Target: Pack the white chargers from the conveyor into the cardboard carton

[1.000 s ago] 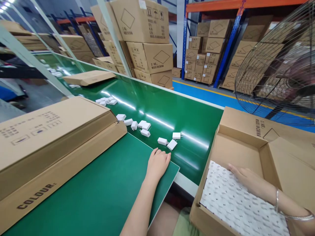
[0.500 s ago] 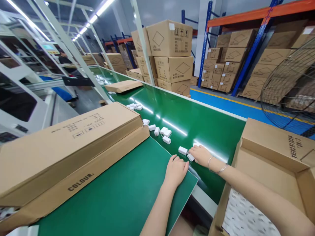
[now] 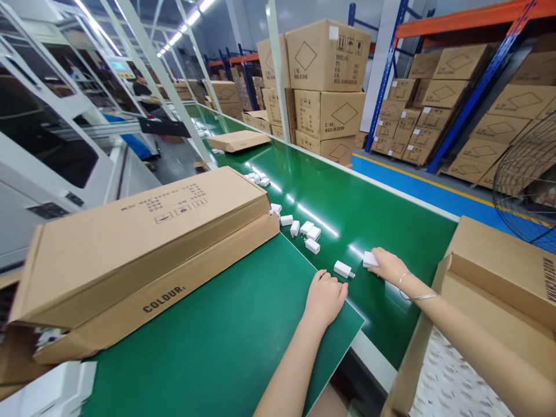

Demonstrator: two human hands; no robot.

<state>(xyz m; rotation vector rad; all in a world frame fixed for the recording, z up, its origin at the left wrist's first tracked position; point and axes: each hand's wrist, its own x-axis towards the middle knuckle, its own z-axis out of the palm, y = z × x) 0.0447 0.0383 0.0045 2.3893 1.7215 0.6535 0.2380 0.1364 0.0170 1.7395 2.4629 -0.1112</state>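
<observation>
Evidently grips a white charger [image 3: 369,259] by one end between the fingers of the right hand [image 3: 389,267], presumably for control; rests the left hand [image 3: 325,298], empty and loosely curled, on the surface [image 3: 217,336], likely for support.

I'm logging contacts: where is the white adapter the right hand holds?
In the head view, right of centre, the white adapter is in the right hand, between a loose adapter and the open carton.
</observation>
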